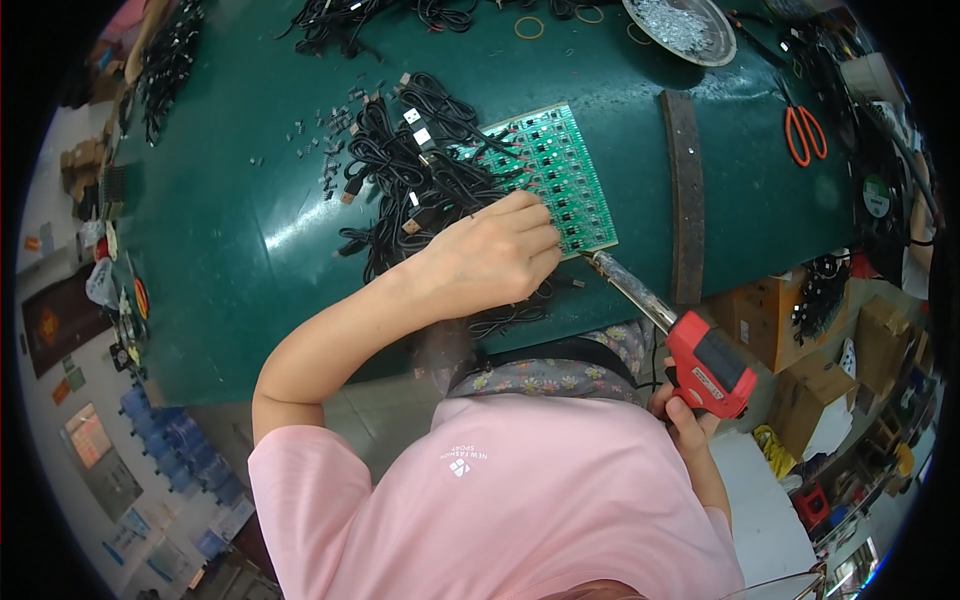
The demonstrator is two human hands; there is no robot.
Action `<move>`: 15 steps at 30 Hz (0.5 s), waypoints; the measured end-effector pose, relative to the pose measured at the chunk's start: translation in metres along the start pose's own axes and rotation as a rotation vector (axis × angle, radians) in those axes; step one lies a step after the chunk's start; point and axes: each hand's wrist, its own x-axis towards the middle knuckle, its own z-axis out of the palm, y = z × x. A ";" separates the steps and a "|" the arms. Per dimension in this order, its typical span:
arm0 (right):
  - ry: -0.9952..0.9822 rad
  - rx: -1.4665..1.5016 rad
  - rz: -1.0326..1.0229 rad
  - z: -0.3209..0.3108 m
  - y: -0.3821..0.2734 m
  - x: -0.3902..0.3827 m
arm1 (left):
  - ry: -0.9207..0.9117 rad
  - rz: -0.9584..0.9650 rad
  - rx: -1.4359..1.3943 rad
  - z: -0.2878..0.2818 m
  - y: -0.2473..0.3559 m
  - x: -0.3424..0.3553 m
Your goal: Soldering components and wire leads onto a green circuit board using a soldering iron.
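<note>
A green circuit board panel [560, 165] with rows of small black parts lies on the green tabletop. My left hand [505, 250] is closed over its lower left part, the fingertips turned under and hidden, so what they pinch does not show. Bundles of black USB cables [440, 180] lie to the left of this hand and under it; several red wire ends reach onto the board. In my right hand [690, 425] is a red and black soldering gun [708, 367], gripped by its handle. Its metal tip reaches the board's lower edge, close to my left fingers.
A dark flat bar [685, 195] lies right of the board, with orange-handled scissors [803, 135] beyond it. At the far right stands a round dish [690, 30] of small shiny parts. Small black pieces [330, 145] are scattered left of the cables. Cardboard boxes [815, 390] stand right of the table.
</note>
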 end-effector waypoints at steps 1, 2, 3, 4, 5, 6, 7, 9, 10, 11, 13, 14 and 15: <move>0.006 -0.005 0.009 0.000 0.000 0.000 | 0.005 -0.023 0.015 -0.001 0.001 0.000; 0.008 -0.004 0.008 0.000 0.000 0.000 | 0.010 -0.046 0.029 -0.001 0.002 0.001; 0.013 -0.014 0.010 0.000 0.000 -0.001 | 0.008 -0.041 0.027 -0.003 0.004 0.001; 0.017 -0.024 0.013 0.000 0.000 -0.001 | -0.006 -0.094 0.048 -0.006 0.007 0.002; 0.023 -0.022 0.013 0.000 0.000 -0.001 | -0.020 -0.146 0.069 -0.008 0.009 0.003; 0.017 -0.011 0.013 0.000 0.000 0.000 | -0.023 -0.145 0.069 -0.009 0.011 0.003; 0.011 0.001 0.014 0.000 0.000 0.001 | -0.034 -0.161 0.059 -0.011 0.012 0.003; 0.006 -0.007 0.026 0.001 -0.002 0.001 | -0.046 -0.178 0.048 -0.010 0.011 0.002; -0.002 -0.018 0.038 0.001 -0.003 0.001 | -0.012 -0.156 0.013 -0.008 0.008 0.001; -0.002 -0.017 0.038 0.002 -0.004 0.001 | 0.023 -0.134 -0.022 -0.007 0.006 0.001; -0.003 0.002 0.044 0.003 -0.003 0.001 | 0.018 -0.120 -0.037 -0.006 0.003 0.000; -0.004 0.002 0.045 0.004 -0.004 0.001 | 0.015 -0.105 -0.051 -0.006 0.002 0.000; -0.011 -0.002 0.051 0.005 -0.006 0.002 | 0.014 -0.107 -0.051 -0.006 0.001 0.001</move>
